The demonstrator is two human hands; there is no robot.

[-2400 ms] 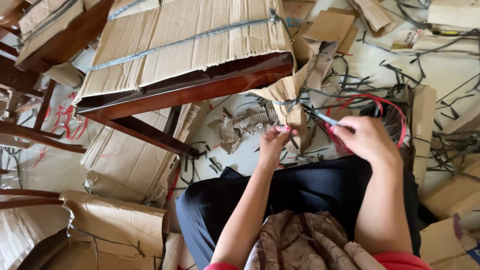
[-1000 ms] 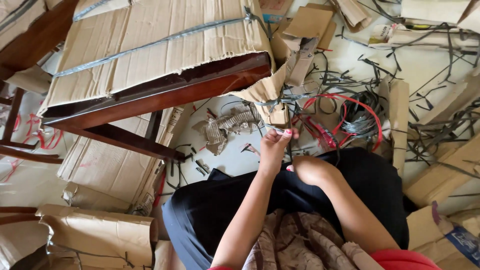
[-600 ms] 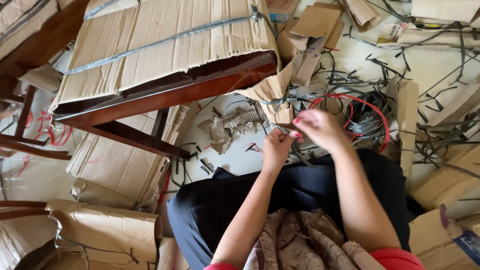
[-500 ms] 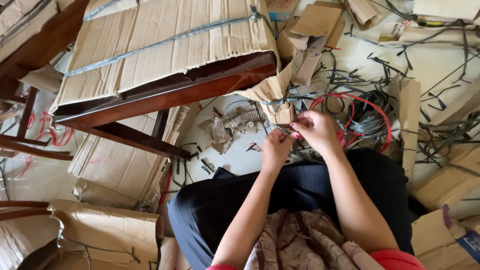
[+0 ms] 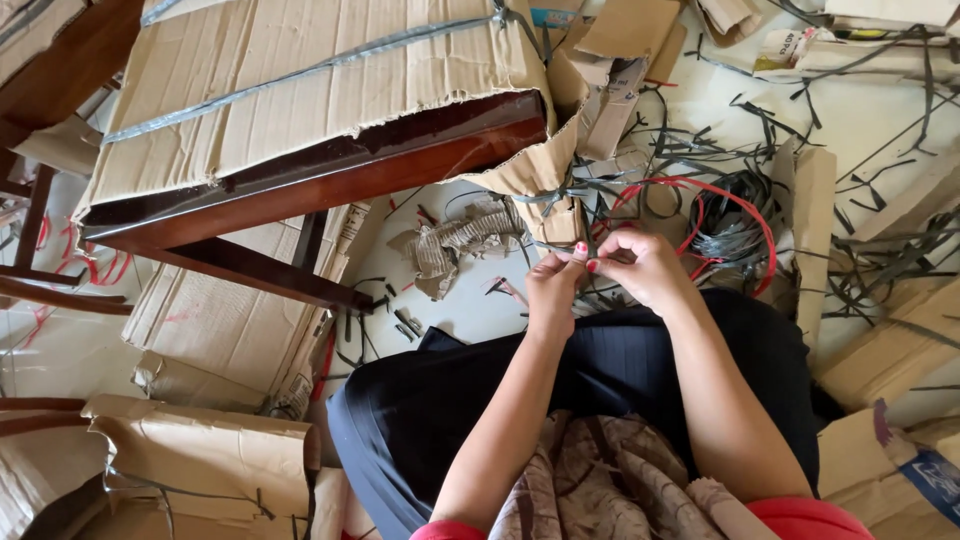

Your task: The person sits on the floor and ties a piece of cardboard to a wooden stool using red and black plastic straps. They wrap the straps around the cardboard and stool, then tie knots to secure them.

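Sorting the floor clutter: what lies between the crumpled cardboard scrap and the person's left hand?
In the head view, a stretch of pale floor with a few small dark strap offcuts separates the crumpled cardboard scrap from the left hand.

Furniture-unpacking room: cardboard-wrapped table [image 5: 300,130], cut straps [image 5: 730,215].

I'm seeing matt, rough corrugated cardboard [image 5: 300,70] wrapping glossy dark wooden furniture [image 5: 330,180], smooth plastic strapping [image 5: 730,225], and matt black cloth [image 5: 600,390].
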